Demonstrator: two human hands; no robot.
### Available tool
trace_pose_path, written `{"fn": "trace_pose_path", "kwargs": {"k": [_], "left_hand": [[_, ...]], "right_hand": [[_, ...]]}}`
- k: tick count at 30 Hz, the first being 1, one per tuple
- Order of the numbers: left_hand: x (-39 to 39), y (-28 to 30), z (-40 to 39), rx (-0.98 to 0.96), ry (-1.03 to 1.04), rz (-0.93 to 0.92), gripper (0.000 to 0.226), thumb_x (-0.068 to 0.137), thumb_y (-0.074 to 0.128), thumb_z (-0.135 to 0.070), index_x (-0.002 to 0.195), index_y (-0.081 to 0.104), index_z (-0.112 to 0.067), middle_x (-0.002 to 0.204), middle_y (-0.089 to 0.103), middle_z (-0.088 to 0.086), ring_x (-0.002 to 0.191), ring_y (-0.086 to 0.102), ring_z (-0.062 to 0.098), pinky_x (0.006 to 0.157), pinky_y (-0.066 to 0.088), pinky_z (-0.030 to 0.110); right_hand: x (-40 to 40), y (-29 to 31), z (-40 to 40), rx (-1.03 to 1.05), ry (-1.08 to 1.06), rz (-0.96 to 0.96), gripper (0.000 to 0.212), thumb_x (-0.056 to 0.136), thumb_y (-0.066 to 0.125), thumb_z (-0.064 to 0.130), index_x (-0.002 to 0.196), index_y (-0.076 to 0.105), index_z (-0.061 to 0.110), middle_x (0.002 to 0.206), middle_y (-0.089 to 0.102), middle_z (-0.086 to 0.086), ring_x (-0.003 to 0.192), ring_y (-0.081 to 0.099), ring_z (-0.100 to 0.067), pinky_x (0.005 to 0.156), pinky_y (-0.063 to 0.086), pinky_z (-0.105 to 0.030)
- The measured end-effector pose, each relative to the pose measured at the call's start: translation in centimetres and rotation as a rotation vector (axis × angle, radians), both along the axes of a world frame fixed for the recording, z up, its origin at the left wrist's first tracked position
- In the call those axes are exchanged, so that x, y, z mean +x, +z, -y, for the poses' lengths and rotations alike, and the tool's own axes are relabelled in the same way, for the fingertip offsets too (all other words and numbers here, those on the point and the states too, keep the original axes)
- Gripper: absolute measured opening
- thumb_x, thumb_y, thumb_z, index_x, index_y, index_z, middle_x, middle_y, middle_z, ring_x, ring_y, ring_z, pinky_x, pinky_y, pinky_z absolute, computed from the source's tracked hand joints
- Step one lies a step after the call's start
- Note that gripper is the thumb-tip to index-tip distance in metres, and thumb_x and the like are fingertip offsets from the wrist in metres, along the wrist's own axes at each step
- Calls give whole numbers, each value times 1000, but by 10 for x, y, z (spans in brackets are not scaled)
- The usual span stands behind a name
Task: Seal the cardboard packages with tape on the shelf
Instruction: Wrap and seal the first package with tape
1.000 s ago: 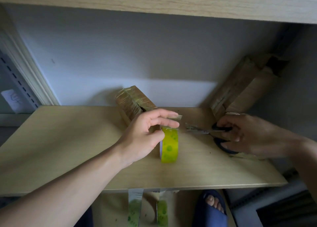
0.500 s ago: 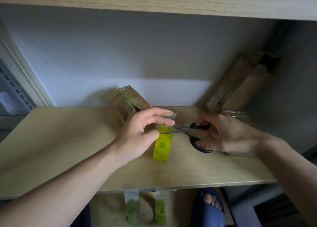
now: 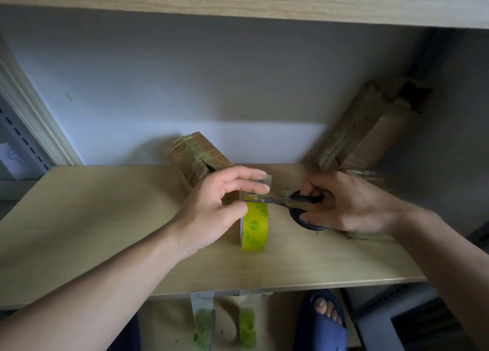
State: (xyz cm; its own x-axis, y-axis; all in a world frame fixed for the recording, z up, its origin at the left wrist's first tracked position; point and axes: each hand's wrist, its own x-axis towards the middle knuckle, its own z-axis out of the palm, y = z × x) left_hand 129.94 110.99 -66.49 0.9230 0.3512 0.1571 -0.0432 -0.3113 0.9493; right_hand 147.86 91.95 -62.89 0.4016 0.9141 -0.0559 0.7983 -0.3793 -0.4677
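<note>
Left hand (image 3: 211,213) pinches a pulled strip of tape (image 3: 260,185) up from the yellow-green roll (image 3: 255,226); right hand (image 3: 344,202) grips the scissors (image 3: 299,205), blades at the strip.
Cut seems under way, sticking is left. One package (image 3: 195,157), already partly taped, stands at 11 o'clock behind the roll; another (image 3: 370,123) leans at 2 o'clock. Shelf (image 3: 105,218) has free room at 9 o'clock; its front edge is near the wrists.
</note>
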Motion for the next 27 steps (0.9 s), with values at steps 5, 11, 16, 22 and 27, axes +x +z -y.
{"fn": "trace_pose_path", "kwargs": {"k": [5, 11, 16, 22, 27], "left_hand": [[-2, 0, 0, -2, -2, 8, 58, 71, 51, -1, 122, 67, -25, 111, 77, -10, 105, 66, 29, 74, 46, 17], [-4, -1, -1, 0, -9, 8, 58, 76, 53, 6, 123, 67, -27, 113, 76, -12, 106, 66, 26, 76, 45, 12], [-3, -1, 0, -6, -5, 10, 61, 80, 53, 16, 123, 67, -25, 114, 77, -10, 73, 65, 20, 73, 42, 24], [-5, 3, 3, -81, -14, 32, 61, 82, 47, 29, 126, 64, -10, 115, 76, 4, 60, 59, -11, 61, 42, 5], [-6, -3, -3, 30, -43, 14, 69, 82, 60, 20, 134, 59, -24, 125, 72, -8, 125, 61, 5, 111, 42, 27]], "right_hand": [[2, 1, 2, -8, 20, 3, 19, 84, 80, 39, 83, 65, 27, 69, 63, 17, 63, 54, -5, 56, 38, -20], [6, -1, 1, -33, 25, 34, 16, 86, 79, 37, 84, 66, 27, 75, 69, 14, 70, 60, -5, 59, 42, -23], [7, -1, 2, -44, 19, 29, 14, 87, 80, 33, 83, 67, 28, 76, 70, 13, 73, 63, -6, 62, 46, -26], [7, 1, 1, -63, 11, 51, 12, 89, 78, 29, 84, 67, 28, 74, 67, 20, 65, 57, 1, 57, 40, -14], [2, 2, 3, -50, 22, 46, 14, 89, 77, 35, 90, 63, 33, 75, 66, 23, 70, 58, 3, 59, 40, -16]]}}
